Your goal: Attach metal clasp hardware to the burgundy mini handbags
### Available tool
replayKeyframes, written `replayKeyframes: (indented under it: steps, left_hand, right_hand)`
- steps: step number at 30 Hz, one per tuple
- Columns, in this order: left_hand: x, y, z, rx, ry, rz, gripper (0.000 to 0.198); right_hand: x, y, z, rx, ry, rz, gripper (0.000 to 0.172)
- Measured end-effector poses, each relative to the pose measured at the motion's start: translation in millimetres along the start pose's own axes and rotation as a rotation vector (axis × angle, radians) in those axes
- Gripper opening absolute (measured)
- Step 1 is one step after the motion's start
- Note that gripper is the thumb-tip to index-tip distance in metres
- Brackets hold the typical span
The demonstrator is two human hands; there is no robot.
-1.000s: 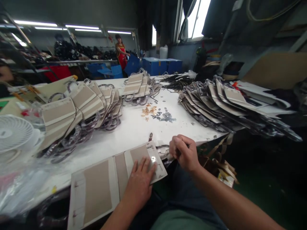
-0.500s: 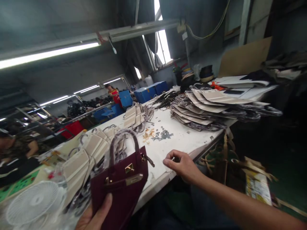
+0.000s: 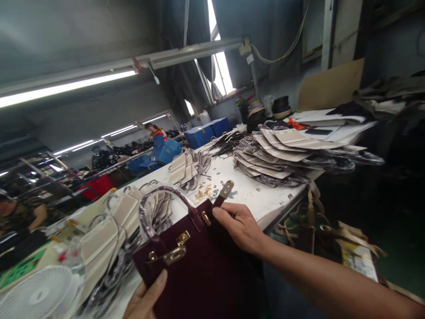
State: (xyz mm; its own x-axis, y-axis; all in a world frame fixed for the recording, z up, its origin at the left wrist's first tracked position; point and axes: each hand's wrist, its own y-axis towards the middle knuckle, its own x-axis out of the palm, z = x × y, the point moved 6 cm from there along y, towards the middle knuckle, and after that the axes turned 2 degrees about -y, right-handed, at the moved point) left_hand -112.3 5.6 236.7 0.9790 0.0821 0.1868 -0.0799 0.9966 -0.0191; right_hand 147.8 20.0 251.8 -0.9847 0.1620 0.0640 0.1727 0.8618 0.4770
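A dark burgundy handbag point(image 3: 202, 266) is held up in front of me, its arched handle wrapped in clear film. My left hand point(image 3: 146, 294) grips its lower left side, thumb on the front. At the upper right corner, my right hand point(image 3: 241, 226) pinches the bag's strap point(image 3: 219, 201), whose gold metal end plate point(image 3: 227, 189) sticks up above the fingers. A second gold plate point(image 3: 175, 255) lies across the front at the left, below a gold turn-lock point(image 3: 183, 238). The bag's lower part is dark and cut off by the frame.
On the white table point(image 3: 265, 199) lie small gold and dark metal fittings point(image 3: 205, 193). Stacked beige bag panels point(image 3: 279, 150) with wrapped handles stand right; more panels point(image 3: 99, 243) lie left. A white fan point(image 3: 40, 292) is at lower left. Other people work in the background.
My right hand, formerly apart from the bag, has taken hold of the strap at its right side. The bag has swung to face me more, and the right metal plate now points up.
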Motion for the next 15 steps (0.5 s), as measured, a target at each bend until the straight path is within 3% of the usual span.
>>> replayKeyframes:
  steps: [5, 12, 15]
  left_hand:
    - [13.1, 17, -28, -0.14, -0.126, -0.005, 0.071]
    - [16.7, 30, -32, 0.022, -0.086, 0.04, 0.06]
    - [13.6, 32, -35, 0.014, -0.129, 0.059, 0.062]
  right_hand:
    - [-3, -5, 35, 0.162, 0.067, 0.039, 0.049]
    - [-7, -1, 62, 0.291, 0.062, 0.079, 0.05]
    - [-9, 0, 65, 0.294, 0.07, 0.091, 0.052]
